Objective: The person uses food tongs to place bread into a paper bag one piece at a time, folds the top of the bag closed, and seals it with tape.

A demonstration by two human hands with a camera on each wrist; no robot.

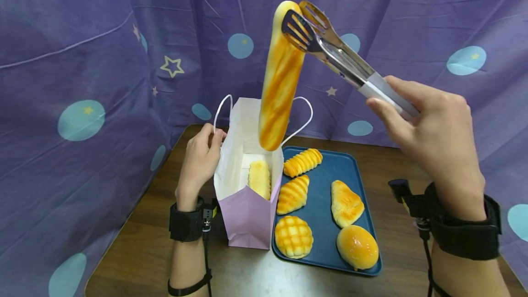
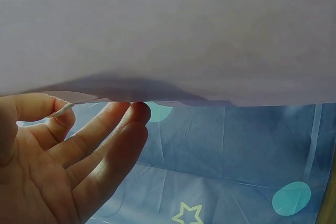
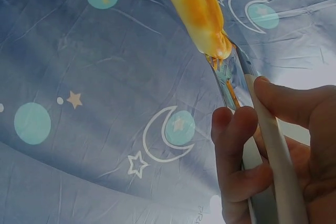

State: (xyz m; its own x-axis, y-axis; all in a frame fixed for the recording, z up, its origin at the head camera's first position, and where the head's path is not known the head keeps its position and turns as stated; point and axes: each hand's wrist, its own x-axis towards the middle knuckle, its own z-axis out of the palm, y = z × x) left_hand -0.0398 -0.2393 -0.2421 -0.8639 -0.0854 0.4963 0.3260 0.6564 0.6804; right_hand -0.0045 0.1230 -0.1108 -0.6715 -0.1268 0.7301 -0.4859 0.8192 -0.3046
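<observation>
My right hand (image 1: 437, 127) grips metal tongs (image 1: 350, 65) by their pale handles. The slotted tips pinch a long baguette (image 1: 280, 86) near its upper end. It hangs nearly upright over the mouth of a purple paper bag (image 1: 249, 219), its lower end level with the opening. Inside the bag lies a pale oblong bread (image 1: 259, 178). At the bag's left side my left hand (image 1: 200, 159) pinches the white cord handle (image 2: 65, 109) between thumb and index finger. The other fingers extend along the paper in the left wrist view.
Right of the bag, a dark blue tray (image 1: 321, 223) touches or nearly touches it. On it lie several breads, including a spiral roll (image 1: 303, 162), a checkered round bun (image 1: 294, 237) and a glossy bun (image 1: 357, 247). A purple patterned cloth (image 1: 123, 35) hangs behind the wooden table (image 1: 136, 237).
</observation>
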